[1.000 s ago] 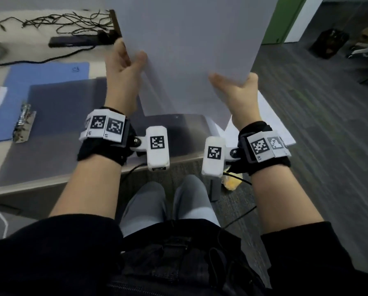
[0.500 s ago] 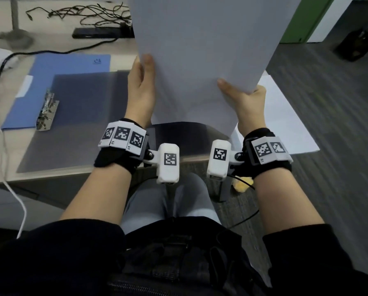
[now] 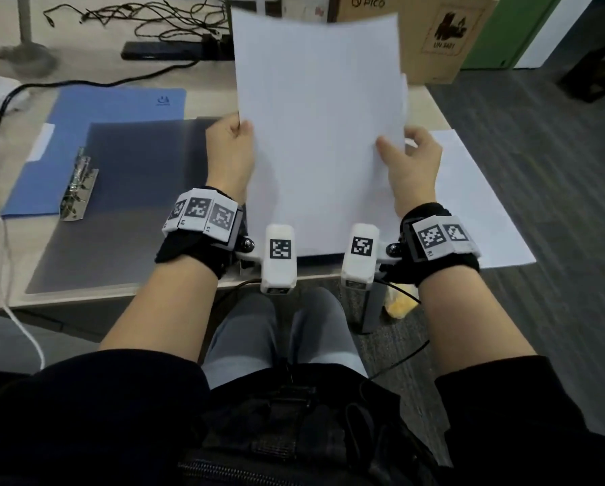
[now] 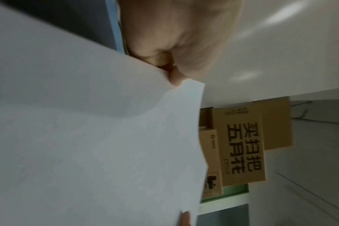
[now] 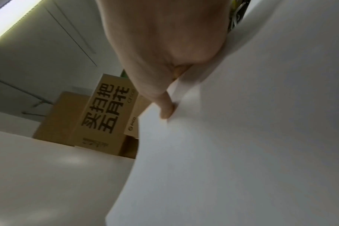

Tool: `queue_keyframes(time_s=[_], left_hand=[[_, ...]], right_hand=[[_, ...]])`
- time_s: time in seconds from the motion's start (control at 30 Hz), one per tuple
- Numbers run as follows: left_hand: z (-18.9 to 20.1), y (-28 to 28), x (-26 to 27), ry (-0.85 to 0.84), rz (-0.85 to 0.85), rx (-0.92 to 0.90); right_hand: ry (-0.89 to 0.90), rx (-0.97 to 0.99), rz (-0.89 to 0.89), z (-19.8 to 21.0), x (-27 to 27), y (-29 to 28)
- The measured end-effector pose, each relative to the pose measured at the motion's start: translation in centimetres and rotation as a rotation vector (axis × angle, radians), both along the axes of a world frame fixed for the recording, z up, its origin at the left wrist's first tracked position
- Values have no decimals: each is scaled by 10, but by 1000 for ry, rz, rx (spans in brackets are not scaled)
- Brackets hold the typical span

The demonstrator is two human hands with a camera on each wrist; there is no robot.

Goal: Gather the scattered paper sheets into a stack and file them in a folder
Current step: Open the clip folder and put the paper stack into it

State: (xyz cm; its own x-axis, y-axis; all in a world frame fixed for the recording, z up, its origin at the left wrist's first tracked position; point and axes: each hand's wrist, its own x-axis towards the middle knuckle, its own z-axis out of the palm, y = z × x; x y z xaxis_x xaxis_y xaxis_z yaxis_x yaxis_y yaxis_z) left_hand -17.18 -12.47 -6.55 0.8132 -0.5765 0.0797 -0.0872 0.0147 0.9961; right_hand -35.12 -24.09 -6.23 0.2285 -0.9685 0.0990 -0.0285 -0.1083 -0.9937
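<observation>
I hold a stack of white paper sheets [image 3: 318,135] upright over the desk, its lower edge near the desk's front edge. My left hand [image 3: 231,149] grips the stack's left edge, and my right hand [image 3: 410,159] grips its right edge with the thumb on the front. The sheets [image 4: 87,137] fill the left wrist view and the sheets [image 5: 242,137] fill much of the right wrist view. An open blue folder [image 3: 118,107] with a metal clip [image 3: 78,189] lies at the left, its dark clear cover [image 3: 125,205] spread towards me. One more white sheet [image 3: 476,205] lies at the desk's right, overhanging the edge.
Black cables [image 3: 136,15] and a dark power strip [image 3: 167,50] lie at the desk's back. Cardboard boxes [image 3: 434,33] stand behind the desk at the right. A white cable [image 3: 3,240] hangs over the desk's left front. A lamp base [image 3: 27,57] sits far left.
The stack has come down and towards the desk, so its top edge is now in view. Both hands have slid to grip the stack's side edges.
</observation>
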Motion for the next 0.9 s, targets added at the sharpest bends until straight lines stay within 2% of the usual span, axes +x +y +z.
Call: queue_keyframes(time_s=[0.13,0.27,0.9], left_hand=[[-34,2,-2,76,33,154],[-56,3,-4,112,17,216],[-56,-6,3,146,1,171]], right_hand=[[274,109,-86,-35,-2,0],[362,177,-73,-47,-6,1],[373,207,-85,-43,3,-15]])
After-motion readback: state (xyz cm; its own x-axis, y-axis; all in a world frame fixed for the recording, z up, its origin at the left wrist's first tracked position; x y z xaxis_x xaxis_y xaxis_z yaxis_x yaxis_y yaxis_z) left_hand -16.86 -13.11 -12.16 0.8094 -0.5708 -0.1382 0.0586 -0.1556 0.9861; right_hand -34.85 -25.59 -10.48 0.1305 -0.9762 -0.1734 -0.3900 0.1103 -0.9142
